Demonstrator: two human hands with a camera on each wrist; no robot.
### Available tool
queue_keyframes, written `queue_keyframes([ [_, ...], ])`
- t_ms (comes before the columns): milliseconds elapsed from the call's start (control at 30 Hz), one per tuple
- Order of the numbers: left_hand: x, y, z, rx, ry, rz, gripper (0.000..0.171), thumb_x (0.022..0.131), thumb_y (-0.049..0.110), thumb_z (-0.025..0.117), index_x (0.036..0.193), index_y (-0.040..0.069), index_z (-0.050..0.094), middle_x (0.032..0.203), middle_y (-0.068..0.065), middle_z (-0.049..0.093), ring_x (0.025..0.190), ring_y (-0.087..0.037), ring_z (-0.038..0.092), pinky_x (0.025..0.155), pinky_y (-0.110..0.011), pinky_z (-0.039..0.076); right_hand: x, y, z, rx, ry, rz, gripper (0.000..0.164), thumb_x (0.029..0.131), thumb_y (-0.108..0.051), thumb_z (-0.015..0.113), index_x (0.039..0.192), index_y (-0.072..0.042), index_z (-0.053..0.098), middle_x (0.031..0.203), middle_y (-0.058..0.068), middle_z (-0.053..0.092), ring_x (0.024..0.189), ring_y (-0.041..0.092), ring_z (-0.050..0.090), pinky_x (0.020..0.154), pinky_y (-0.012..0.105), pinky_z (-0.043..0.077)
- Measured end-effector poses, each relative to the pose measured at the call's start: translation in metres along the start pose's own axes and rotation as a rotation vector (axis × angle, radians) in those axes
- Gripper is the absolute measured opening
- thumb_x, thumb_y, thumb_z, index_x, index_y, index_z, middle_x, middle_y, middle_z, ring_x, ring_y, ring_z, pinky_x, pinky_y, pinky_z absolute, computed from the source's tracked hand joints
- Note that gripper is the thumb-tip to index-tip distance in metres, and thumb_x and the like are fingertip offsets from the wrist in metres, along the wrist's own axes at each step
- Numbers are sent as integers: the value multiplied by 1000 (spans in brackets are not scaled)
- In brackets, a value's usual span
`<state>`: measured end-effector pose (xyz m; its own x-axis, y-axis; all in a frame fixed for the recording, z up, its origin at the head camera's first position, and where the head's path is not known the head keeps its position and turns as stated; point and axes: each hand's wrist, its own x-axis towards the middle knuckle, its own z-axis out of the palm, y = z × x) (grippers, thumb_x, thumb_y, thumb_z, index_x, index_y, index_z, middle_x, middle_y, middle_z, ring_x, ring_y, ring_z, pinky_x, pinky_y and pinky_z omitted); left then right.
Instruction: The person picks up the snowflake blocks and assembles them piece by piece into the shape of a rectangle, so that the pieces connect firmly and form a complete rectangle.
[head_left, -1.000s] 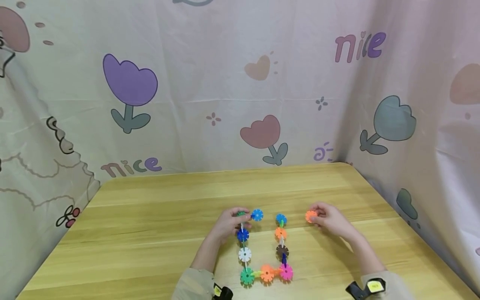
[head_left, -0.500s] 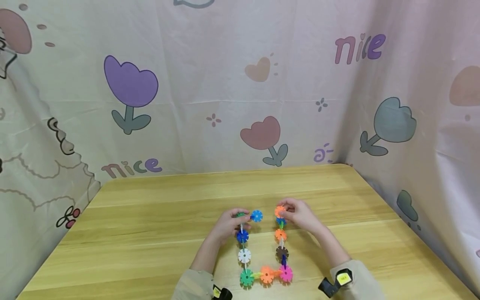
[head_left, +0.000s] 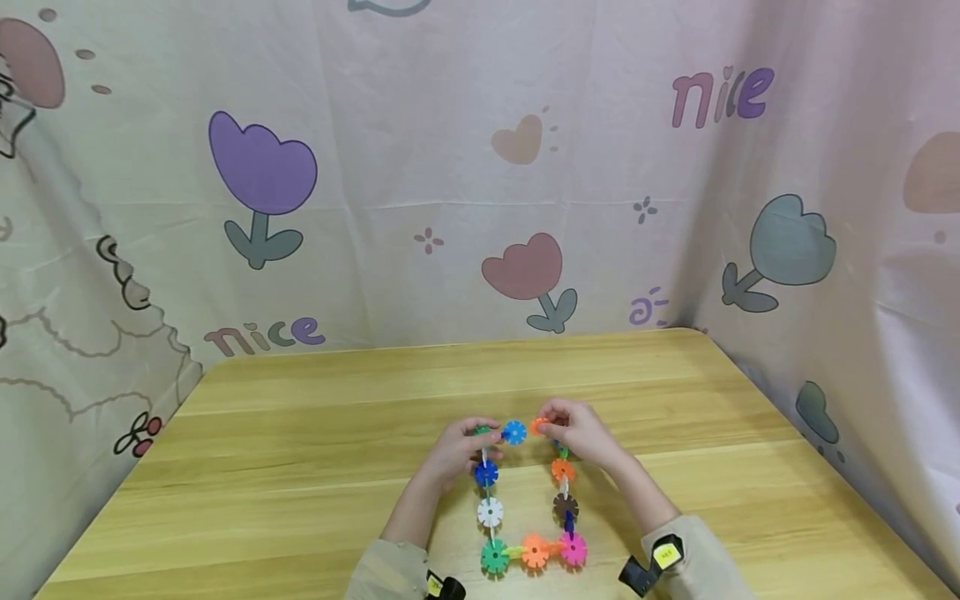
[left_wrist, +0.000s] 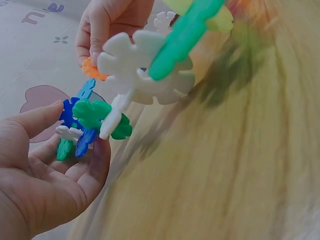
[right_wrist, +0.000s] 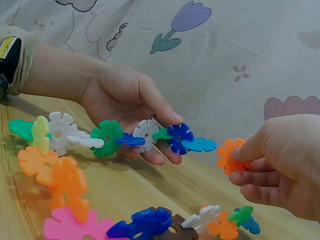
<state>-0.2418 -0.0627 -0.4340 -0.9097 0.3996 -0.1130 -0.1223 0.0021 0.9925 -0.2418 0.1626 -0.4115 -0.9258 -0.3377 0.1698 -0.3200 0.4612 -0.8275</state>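
A chain of interlocking snowflake discs [head_left: 491, 512] in several colours lies bent into a U shape with its opening at the back. My left hand [head_left: 453, 450] grips its far left end, the thumb against a dark blue disc [right_wrist: 180, 139] and fingers beneath. A light blue disc [right_wrist: 200, 145] sticks out past that thumb toward the right. My right hand [head_left: 581, 433] pinches a loose orange snowflake disc [right_wrist: 230, 156] between thumb and fingers, edge toward the light blue disc, a narrow gap apart. In the head view, the right hand partly covers the chain's right end.
The chain's front side has a green disc [head_left: 495, 556], an orange one and a pink disc [head_left: 573, 549] on the wooden table [head_left: 300, 467]. A brown disc [head_left: 566, 507] sits on the right side. A printed curtain [head_left: 405, 167] hangs behind the table.
My right hand has moved left with the orange disc, from right of the chain, past its right end, to beside the light blue disc. The left hand has stayed in place.
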Motion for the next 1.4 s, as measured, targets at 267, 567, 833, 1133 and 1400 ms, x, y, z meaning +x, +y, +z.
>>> queue_keyframes([
  [267,0,-2,-3,-11,0,1,39,91,20,60,120,-5,52,99,-13,63,82,-24,65,57,-23,48,0,0,5,44,-29,-8,6,86,-1,63,91,1,63,83,18,63,68,32,62,59,38,54],
  [567,-1,-1,-4,5,7,7,38,92,21,59,119,-4,53,100,-14,63,82,-25,65,56,-23,48,1,2,7,-10,-15,-51,4,86,-4,64,89,-1,64,77,15,63,66,28,61,58,36,53],
  [833,-2,0,-4,7,13,7,38,91,21,59,119,-4,54,99,-14,63,80,-23,65,56,-24,49,1,1,10,-66,-9,-65,6,86,-5,63,91,-6,67,74,11,63,65,26,59,53,28,51],
  [1133,-4,1,-3,1,20,11,37,92,19,58,119,-5,53,98,-15,64,84,-27,65,60,-25,50,-2,4,6,35,-39,-47,19,91,-18,60,96,-3,70,79,16,62,67,26,58,56,28,50],
  [1400,-5,3,-2,21,-4,22,36,93,19,56,122,-2,53,98,-10,64,90,-30,64,66,-27,50,-3,9,1,238,-126,-22,23,91,-13,60,99,7,66,84,29,59,65,18,60,63,35,54],
])
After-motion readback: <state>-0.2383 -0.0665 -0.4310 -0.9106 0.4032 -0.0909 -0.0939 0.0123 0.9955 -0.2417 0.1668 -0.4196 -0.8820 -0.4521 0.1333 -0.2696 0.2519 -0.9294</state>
